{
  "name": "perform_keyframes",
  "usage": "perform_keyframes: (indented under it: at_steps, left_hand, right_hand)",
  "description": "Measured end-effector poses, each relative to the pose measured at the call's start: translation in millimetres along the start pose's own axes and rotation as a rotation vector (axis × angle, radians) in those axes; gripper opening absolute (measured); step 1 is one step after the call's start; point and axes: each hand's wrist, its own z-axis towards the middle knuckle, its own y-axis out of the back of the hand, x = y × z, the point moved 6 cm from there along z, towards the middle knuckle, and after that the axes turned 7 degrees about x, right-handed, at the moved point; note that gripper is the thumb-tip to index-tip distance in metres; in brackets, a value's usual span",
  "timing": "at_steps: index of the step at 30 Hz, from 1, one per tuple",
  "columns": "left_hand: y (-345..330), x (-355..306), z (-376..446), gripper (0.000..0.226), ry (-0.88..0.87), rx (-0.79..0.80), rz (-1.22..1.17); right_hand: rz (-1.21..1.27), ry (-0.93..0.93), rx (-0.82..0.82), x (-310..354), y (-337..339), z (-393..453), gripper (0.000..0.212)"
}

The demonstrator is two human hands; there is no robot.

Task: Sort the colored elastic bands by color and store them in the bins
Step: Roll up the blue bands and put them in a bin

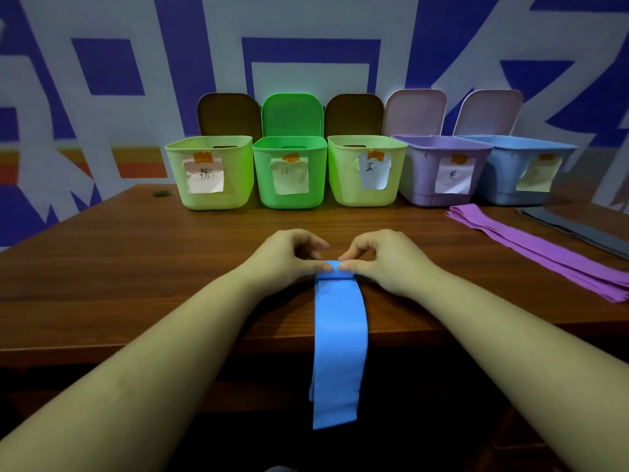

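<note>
From the head view, I have my left hand (289, 257) and right hand (381, 258) pinching the rolled top end of the blue band (340, 335) at centre frame, the rest hanging over the table (136, 267) edge. I'd judge it best to keep the roll tight and even, thumbs level. Five open bins (367, 192) line the upper middle; purple bands (544, 253) lie right, a patterned wall (102, 63) behind.
</note>
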Motion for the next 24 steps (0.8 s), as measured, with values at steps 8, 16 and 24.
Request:
perform_keyframes:
  at_steps: [8,16,24]
  left_hand:
    - [-1.7,-9.6,-15.6,0.018,-0.04,-0.049,0.179]
    - [-4.1,-16.2,-17.2,0.016,-0.044,-0.011,0.058]
    - [-11.4,-4.5,-27.8,0.018,-0.011,0.017,0.05]
  right_hand:
    - [0.157,-0.01,0.051,-13.2,-13.0,-4.0,0.017]
    - [0.189,0.034,-0.012,-5.8,-4.3,-11.6,0.012]
    - [0.066,-0.024,0.098,-3.6,-16.2,-17.6,0.009]
